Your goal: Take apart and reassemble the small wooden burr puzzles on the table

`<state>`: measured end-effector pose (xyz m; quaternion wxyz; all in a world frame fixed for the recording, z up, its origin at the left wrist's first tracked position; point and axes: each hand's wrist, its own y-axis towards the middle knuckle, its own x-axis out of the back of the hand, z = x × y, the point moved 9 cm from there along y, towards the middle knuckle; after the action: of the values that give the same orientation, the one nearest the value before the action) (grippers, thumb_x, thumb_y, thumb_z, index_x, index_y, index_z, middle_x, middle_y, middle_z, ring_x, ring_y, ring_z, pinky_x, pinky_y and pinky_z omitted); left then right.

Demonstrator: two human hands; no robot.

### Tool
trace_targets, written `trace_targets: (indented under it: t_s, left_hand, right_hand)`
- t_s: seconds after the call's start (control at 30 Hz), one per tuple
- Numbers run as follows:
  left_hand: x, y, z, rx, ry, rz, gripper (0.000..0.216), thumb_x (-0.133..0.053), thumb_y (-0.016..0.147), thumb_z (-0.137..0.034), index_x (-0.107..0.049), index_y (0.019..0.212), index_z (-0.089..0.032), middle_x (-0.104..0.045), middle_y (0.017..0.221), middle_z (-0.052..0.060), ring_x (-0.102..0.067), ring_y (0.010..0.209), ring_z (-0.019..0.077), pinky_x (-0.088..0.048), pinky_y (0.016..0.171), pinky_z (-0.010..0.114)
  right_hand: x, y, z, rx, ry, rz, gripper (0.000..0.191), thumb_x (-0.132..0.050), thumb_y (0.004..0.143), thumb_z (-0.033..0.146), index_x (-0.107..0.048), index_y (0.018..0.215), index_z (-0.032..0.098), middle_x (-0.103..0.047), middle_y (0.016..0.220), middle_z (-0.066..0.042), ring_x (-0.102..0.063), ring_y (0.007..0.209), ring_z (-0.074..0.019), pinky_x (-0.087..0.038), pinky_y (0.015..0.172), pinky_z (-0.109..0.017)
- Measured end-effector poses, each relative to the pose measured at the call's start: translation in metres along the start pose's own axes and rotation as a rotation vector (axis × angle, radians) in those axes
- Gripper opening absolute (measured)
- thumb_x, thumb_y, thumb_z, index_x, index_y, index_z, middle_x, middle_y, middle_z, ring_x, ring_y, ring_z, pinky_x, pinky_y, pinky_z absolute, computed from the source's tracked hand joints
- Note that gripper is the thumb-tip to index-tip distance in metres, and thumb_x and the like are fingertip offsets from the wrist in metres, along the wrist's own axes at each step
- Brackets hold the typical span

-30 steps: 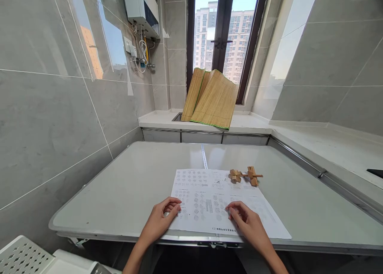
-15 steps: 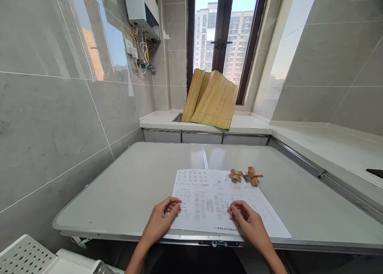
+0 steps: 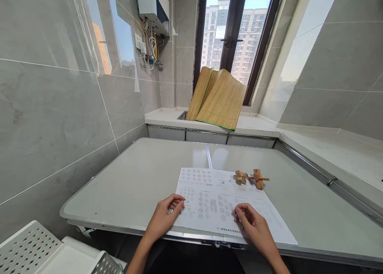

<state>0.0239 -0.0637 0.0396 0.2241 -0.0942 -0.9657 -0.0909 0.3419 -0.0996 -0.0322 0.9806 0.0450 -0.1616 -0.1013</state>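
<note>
Lying on the worktop: a white printed sheet (image 3: 206, 198), covered in rows of small figures, its near edge close to the front of the worktop (image 3: 125, 182).
Wooden pieces: at the sheet's far right corner, a knobbly wooden piece (image 3: 240, 177) stands just beside a cross-shaped wooden piece (image 3: 257, 179), whose stick pokes out to the right.
Hands: the left hand (image 3: 168, 213) rests at the sheet's left edge, loosely curled, with a narrow gap between thumb and fingers; the right hand (image 3: 252, 221) is over the near right part, narrow too, and whether its fingertips meet I cannot tell.
Surface: pale, smooth, rounded at the near left corner, with a seam running away from the person and metal trim along the front.
Ledge: a white ledge (image 3: 169, 114) runs behind the worktop and down the right.
Mat: a straw-coloured mat (image 3: 221, 100) with green edging leans by the dark-framed window (image 3: 235, 10); tall buildings show outside.
Walls: grey tiles (image 3: 60, 114), glossy with reflections.
Heater: a white box (image 3: 149, 4) on the left, hoses beneath.
Lower left: a perforated white plastic item (image 3: 30, 246).
</note>
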Motion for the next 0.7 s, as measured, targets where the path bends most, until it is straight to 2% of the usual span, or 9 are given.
trace_targets:
  t_s: [0.3, 0.7]
  left_hand:
    - [-0.0009, 0.0004, 0.0023, 0.014, -0.004, 0.011, 0.034, -0.058, 0.094, -0.051, -0.072, 0.103, -0.021, -0.076, 0.089, 0.005, -0.068, 0.086, 0.0213, -0.052, 0.083, 0.032]
    - [-0.0014, 0.0011, 0.0023, 0.008, 0.01, 0.008, 0.034, -0.058, 0.094, -0.051, -0.072, 0.102, -0.021, -0.076, 0.088, 0.004, -0.068, 0.085, 0.0207, -0.052, 0.081, 0.031]
  right_hand:
    - [0.0045, -0.0006, 0.0079, 0.039, 0.05, -0.058, 0.055, -0.066, 0.08, 0.075, -0.07, 0.088, 0.021, -0.075, 0.078, -0.009, -0.069, 0.069, -0.0236, -0.054, 0.062, -0.031]
    - [0.0016, 0.0, 0.0044, 0.028, 0.01, -0.019, 0.048, -0.059, 0.089, 0.07, -0.068, 0.09, 0.023, -0.075, 0.082, -0.007, -0.069, 0.072, -0.0218, -0.052, 0.066, -0.029]
